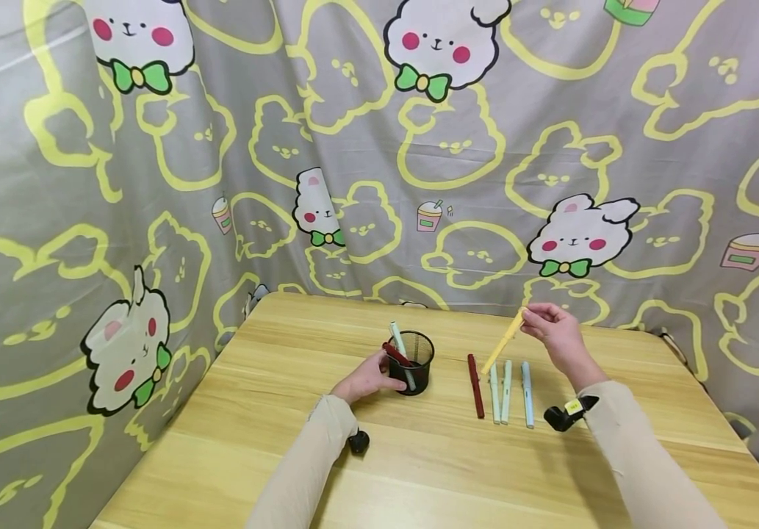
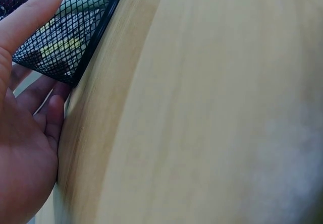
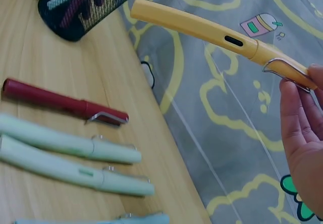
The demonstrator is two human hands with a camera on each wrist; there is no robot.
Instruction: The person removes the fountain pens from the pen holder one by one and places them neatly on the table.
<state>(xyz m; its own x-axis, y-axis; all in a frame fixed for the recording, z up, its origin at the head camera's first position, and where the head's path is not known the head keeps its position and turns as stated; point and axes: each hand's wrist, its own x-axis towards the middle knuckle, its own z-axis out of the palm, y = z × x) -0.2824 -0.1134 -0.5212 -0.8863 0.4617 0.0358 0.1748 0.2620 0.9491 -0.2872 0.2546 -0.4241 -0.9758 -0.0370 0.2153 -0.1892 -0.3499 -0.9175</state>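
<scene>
A black mesh pen holder (image 1: 423,378) stands on the table with a dark red pen (image 1: 396,354) and a pale green pen (image 1: 395,333) leaning in it. My left hand (image 1: 366,378) grips its left side, thumb in front and fingers round the back. Up and to the right, my right hand (image 1: 558,336) pinches a yellow fountain pen (image 3: 197,30) near the clip end of its cap. That pen slants down to the left, above a row of pens. In the row lie a dark red pen (image 1: 476,387), two pale green pens (image 1: 506,393) and a light blue pen (image 1: 527,397).
The wooden table (image 1: 412,455) reaches back to a grey curtain (image 1: 366,147) printed with cartoon animals, which also hangs along the left side. A small black camera (image 1: 563,417) is strapped at the right wrist, another black one (image 1: 358,442) at the left.
</scene>
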